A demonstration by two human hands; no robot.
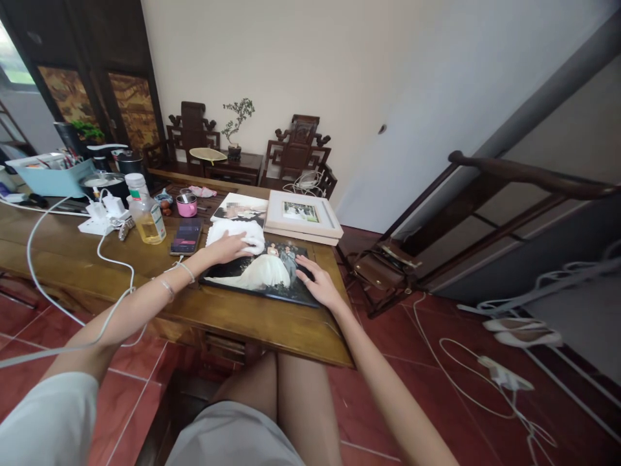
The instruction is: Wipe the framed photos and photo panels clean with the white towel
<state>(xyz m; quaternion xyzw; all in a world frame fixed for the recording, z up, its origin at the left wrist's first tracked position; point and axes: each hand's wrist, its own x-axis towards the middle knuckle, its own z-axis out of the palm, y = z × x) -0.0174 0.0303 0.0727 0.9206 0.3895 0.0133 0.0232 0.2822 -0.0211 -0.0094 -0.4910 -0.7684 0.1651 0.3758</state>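
Note:
A large dark wedding photo (264, 275) lies flat on the wooden table (204, 310) in front of me. My left hand (231, 246) presses a white cloth (237, 232) onto the photo's far left corner, fingers curled over it. My right hand (317, 283) lies flat on the photo's right edge, fingers spread and holding nothing. Behind the cloth sits another photo print (241, 208), and to its right a white-framed picture (301, 217) rests on a stack.
A phone (186, 237), a bottle of yellow liquid (147, 217), a pink cup (187, 205) and a white power strip (101, 219) with cables sit to the left. Carved chairs (297, 152) stand behind. A stair rail (509, 194) and loose cables (499, 375) occupy the floor on the right.

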